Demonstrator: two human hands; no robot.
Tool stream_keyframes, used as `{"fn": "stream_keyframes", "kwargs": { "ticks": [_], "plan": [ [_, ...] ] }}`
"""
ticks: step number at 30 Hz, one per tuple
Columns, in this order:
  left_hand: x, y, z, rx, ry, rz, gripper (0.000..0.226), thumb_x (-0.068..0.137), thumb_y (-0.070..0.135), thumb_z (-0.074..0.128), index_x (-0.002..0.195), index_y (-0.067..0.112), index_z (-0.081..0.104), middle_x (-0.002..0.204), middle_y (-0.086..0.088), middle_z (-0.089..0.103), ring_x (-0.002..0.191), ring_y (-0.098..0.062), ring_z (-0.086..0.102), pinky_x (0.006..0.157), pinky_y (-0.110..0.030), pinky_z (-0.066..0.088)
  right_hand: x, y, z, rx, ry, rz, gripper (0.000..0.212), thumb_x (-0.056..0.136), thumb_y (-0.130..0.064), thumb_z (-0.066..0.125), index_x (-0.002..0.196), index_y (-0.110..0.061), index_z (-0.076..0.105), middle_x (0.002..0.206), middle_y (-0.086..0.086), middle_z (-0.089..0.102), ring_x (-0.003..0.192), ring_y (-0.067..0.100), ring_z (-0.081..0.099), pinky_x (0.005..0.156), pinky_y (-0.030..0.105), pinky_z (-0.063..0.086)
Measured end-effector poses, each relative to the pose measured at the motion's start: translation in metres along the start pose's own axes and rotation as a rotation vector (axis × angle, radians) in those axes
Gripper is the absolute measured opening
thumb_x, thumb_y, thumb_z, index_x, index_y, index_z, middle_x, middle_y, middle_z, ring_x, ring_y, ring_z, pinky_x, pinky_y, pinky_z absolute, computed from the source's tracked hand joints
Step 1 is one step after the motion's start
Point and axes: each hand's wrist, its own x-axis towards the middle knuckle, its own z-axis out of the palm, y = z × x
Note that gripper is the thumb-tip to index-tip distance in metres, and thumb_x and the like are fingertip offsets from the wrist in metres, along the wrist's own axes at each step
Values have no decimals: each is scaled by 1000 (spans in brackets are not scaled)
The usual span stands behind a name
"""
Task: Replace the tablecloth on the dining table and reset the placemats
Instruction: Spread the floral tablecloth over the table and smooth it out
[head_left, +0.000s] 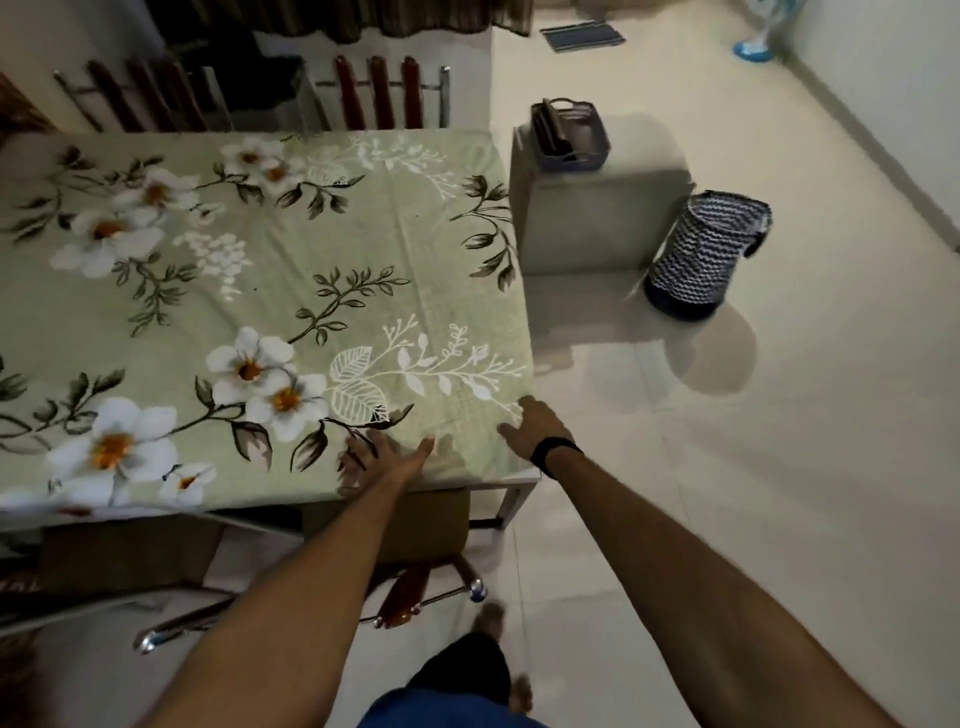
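Observation:
A pale green tablecloth printed with white flowers and dark leaves lies spread flat over the dining table. My left hand rests palm down on the cloth near the table's near right corner, fingers spread. My right hand, with a black band on the wrist, lies flat on the cloth at the right edge of that same corner. Neither hand grips anything. The bare table rim shows under the cloth at the corner. No placemats lie on the cloth.
A chair with a chrome frame is tucked under the near side. Two more chairs stand at the far side. To the right is a grey box stool carrying a purple basket, and a zigzag-patterned hamper stands on the tiled floor.

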Motion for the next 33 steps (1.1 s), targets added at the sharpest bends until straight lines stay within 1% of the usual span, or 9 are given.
{"fn": "stream_keyframes", "kwargs": {
  "ticks": [4, 6, 9, 13, 16, 19, 23, 27, 33],
  "plan": [
    [5, 25, 30, -219, 161, -74, 135, 65, 83, 59, 153, 14, -17, 159, -10, -29, 145, -35, -29, 118, -56, -10, 41, 24, -6, 87, -43, 199, 68, 90, -49, 59, 139, -4, 44, 139, 18, 52, 126, 34, 53, 97, 38, 46],
    [5, 31, 41, -273, 251, -98, 142, 59, 84, 62, 153, 12, -17, 159, -11, -28, 145, -34, -29, 118, -54, -8, 55, 34, -4, 150, -32, 216, 44, 84, -45, 68, 105, -6, 68, 108, 15, 70, 101, 30, 67, 83, 34, 53],
    [8, 34, 57, -330, 350, -132, 147, 52, 87, 63, 154, 15, -15, 162, -8, -21, 149, -27, -20, 118, -57, 12, 65, 42, -17, 295, -22, 225, 33, 74, -33, 81, 56, -14, 61, 62, 4, 67, 60, 17, 65, 60, 25, 53],
    [-14, 50, 93, -563, 583, -253, 147, 53, 81, 69, 153, 3, -6, 163, -18, -1, 151, -33, 5, 121, -48, 19, 70, 52, -28, 266, -164, 163, 37, 75, -28, 83, 54, -14, 56, 62, 4, 65, 51, 11, 64, 44, 15, 42],
    [-31, 77, 114, -798, 493, -563, 136, 58, 80, 67, 150, -1, 9, 155, -25, 19, 142, -42, 25, 114, -51, 28, 72, 63, -31, 192, -260, 105, 39, 77, -28, 82, 55, -14, 53, 62, 5, 63, 48, 7, 62, 37, 11, 38],
    [-39, 93, 143, -1047, 520, -582, 99, 78, 64, 65, 144, -2, 32, 149, -24, 38, 137, -40, 38, 111, -50, 37, 76, 76, -36, 141, -350, 29, 43, 77, -28, 82, 51, -15, 50, 63, 7, 66, 53, 14, 64, 42, 15, 41],
    [-68, 113, 168, -1018, 619, -527, 50, 98, 42, 47, 131, 5, 56, 134, -20, 57, 123, -38, 54, 99, -43, 46, 71, 98, -44, 72, -437, -74, 38, 78, -27, 80, 57, -12, 52, 74, 13, 72, 53, 14, 63, 42, 16, 42],
    [-99, 134, 191, -1068, 584, -564, 43, 96, 38, 53, 118, 4, 65, 125, -21, 62, 116, -38, 56, 97, -41, 49, 70, 133, -65, 35, -487, -118, 34, 79, -29, 78, 60, -12, 55, 78, 14, 75, 56, 17, 63, 52, 22, 48],
    [-122, 152, 238, -991, 429, -799, 49, 94, 39, 50, 123, 1, 62, 125, -20, 63, 117, -37, 58, 99, -43, 50, 77, 179, -93, -106, -702, -163, 28, 81, -21, 76, 61, -11, 60, 92, 16, 76, 87, 27, 74, 85, 42, 59]
  ]
}}
